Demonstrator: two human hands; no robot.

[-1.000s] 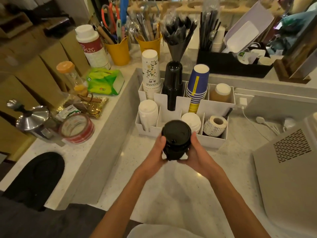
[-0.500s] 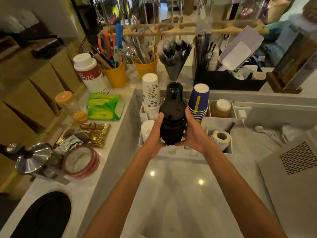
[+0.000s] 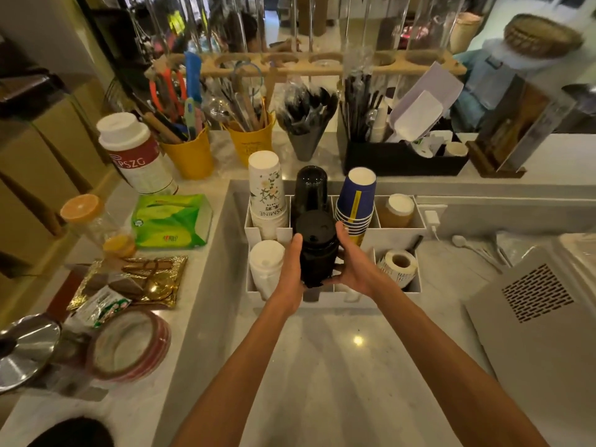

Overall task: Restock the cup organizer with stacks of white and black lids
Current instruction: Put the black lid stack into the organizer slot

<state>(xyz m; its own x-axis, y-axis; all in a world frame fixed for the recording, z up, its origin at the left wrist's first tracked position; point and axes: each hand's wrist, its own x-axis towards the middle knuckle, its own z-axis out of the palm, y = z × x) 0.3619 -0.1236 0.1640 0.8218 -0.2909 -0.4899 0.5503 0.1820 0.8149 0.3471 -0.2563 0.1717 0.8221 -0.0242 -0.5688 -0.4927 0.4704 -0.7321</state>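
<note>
Both clamped on my black lid stack (image 3: 317, 250): left grip (image 3: 292, 269), right grip (image 3: 353, 262), at the cup organizer (image 3: 396, 237) front row.

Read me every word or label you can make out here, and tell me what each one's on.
"PSZG": red band of the white-capped canister.
"JASMINE", upside down: floral paper cups.
Too blurred or small to read: green tissue pack, label roll, green-and-white sachet.
</note>
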